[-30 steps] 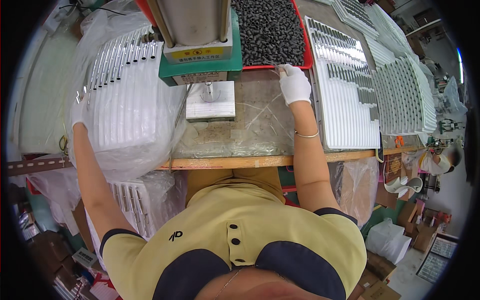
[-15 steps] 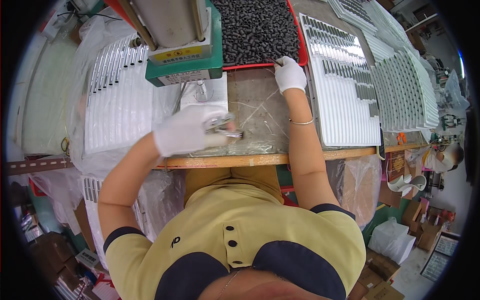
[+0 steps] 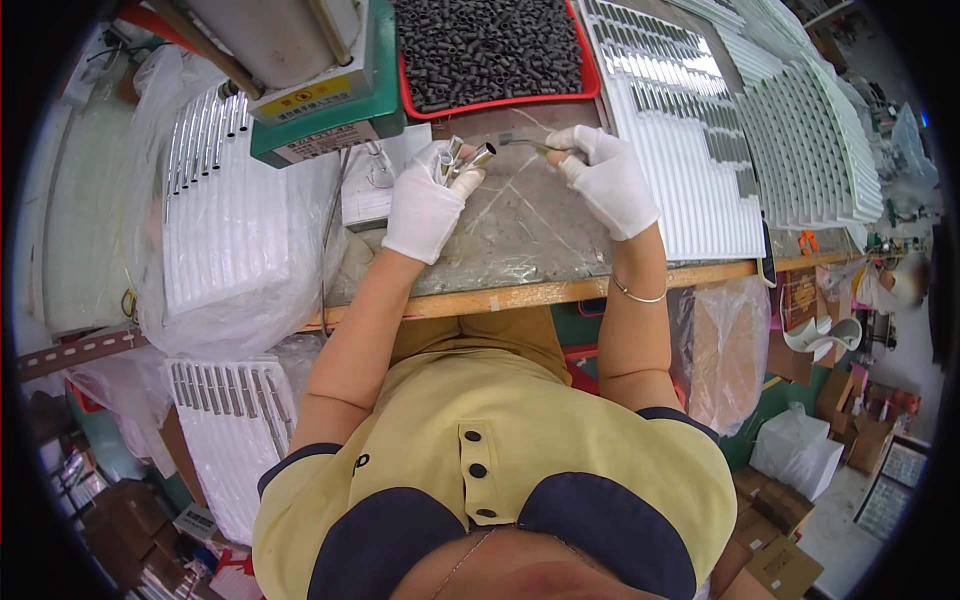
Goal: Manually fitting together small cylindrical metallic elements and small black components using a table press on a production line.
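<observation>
My left hand (image 3: 425, 210), in a white glove with bare fingertips, is closed round several short shiny metal tubes (image 3: 482, 155). Their open ends point up and to the right. My right hand (image 3: 612, 185), gloved the same way, pinches a pair of thin metal tweezers (image 3: 535, 145). At the tip of the tweezers is a small black plastic sleeve (image 3: 505, 138), just right of the tube ends and apart from them. Behind both hands stands a red tray (image 3: 500, 103) heaped with black plastic sleeves (image 3: 490, 50).
A green press (image 3: 330, 135) stands at the back left over a pale metal block (image 3: 375, 210). White ridged trays with metal tubes lie on the left (image 3: 235, 240) and right (image 3: 700, 215). The table's wooden front edge (image 3: 530, 296) runs close to me.
My right hand has come back from the red tray's edge toward me, with a black sleeve at the tweezers. My left hand has moved up and turned the tube ends toward it.
</observation>
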### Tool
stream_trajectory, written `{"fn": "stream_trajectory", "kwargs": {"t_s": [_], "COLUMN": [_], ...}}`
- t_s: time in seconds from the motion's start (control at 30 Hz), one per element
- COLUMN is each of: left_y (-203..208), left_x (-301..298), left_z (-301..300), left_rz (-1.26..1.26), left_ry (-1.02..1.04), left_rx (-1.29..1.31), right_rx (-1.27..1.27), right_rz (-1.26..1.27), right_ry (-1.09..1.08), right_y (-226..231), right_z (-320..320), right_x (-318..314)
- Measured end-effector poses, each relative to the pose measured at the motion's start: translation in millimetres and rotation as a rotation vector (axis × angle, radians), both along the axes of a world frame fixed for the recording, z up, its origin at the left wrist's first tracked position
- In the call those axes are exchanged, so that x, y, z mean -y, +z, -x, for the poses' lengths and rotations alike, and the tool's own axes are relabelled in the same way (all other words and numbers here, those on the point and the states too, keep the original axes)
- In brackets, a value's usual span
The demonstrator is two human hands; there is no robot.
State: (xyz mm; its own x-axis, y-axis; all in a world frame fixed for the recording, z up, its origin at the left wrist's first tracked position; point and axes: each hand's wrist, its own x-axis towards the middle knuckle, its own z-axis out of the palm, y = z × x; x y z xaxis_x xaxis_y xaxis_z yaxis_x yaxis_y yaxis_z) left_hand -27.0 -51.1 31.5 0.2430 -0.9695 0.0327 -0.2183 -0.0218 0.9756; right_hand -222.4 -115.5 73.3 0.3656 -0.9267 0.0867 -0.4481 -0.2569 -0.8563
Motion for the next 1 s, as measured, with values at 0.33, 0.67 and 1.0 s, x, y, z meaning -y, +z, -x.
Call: {"fn": "stream_trajectory", "kwargs": {"t_s": [0.33,0.67,1.0], "left_y": [-3,-13,-15], "left_x": [-12,-24,-32], "left_z": [31,28,17], "left_rz": [0.245,-0.094,-0.163], "left_ry": [-0.080,-0.036,-0.062], "left_rx": [0.043,-0.258,-0.301], "right_rx": [-0.388,-0.455,-0.753], "right_rz": [0.257,0.158,-0.030], "right_ry": [0.129,-0.685,-0.831], "right_y": [31,16,-10], "right_z": [16,133,170], "right_x": [-32,39,85]}}
